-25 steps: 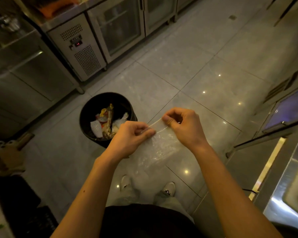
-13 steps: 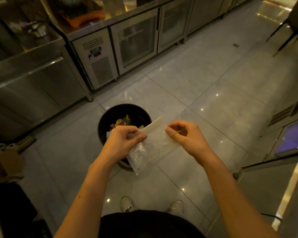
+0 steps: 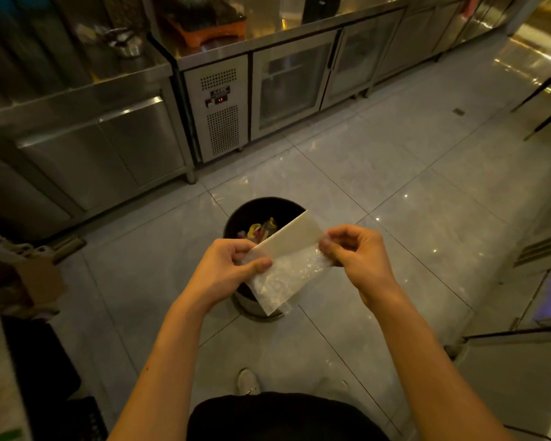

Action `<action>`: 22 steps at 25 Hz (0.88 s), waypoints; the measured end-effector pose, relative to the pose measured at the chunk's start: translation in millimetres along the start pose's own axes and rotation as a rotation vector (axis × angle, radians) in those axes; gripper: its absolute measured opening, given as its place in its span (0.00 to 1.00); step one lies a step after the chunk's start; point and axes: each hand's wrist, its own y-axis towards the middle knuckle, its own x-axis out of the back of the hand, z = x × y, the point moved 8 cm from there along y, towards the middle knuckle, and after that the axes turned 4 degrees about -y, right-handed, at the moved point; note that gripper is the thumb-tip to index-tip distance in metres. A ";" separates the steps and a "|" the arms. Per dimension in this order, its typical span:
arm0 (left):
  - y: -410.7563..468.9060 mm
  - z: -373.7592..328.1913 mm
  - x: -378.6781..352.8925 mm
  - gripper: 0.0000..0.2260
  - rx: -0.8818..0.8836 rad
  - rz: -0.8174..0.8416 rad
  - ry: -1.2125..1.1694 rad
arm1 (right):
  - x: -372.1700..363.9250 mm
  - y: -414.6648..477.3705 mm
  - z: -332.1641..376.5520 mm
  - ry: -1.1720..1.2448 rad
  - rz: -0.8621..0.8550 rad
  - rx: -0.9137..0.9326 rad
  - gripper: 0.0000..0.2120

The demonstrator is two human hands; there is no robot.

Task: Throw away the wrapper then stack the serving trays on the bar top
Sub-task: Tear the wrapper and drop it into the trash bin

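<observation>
While standing over the black bin, both hands, the left hand and right hand, are pinching the clear wrapper between them

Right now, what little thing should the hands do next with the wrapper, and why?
Probably let go so it drops. Both hands, left and right, pinch the wrapper by its top corners, and it hangs over the open bin, which already holds rubbish. Nothing shows between wrapper and bin.
</observation>
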 end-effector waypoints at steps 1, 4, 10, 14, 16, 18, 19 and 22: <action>-1.1 2.9 7.7 0.07 -0.006 -0.033 -0.026 | -7.4 0.5 0.7 0.003 -0.001 -0.004 0.06; -1.0 19.3 26.8 0.09 0.028 -0.075 -0.218 | -17.4 4.9 3.7 0.056 -0.046 -0.018 0.07; 8.5 44.0 24.2 0.09 0.116 -0.255 -0.433 | -23.4 22.3 0.7 0.106 -0.081 -0.033 0.06; 22.5 54.3 -5.5 0.20 0.264 -0.073 -0.563 | -15.2 42.4 -16.3 0.185 -0.141 -0.076 0.07; 33.8 55.9 -13.8 0.16 0.278 -0.079 -0.489 | -12.5 55.5 -28.9 0.189 -0.132 -0.108 0.06; 53.6 58.9 -15.1 0.14 0.269 -0.167 -0.392 | -10.5 73.6 -44.5 0.183 -0.079 -0.142 0.04; 63.8 61.1 -15.6 0.14 0.269 -0.209 -0.347 | -10.1 83.1 -53.0 0.179 -0.021 -0.165 0.03; 91.2 72.1 -26.3 0.16 0.341 -0.283 -0.256 | -4.3 107.0 -78.1 0.186 0.212 -0.261 0.09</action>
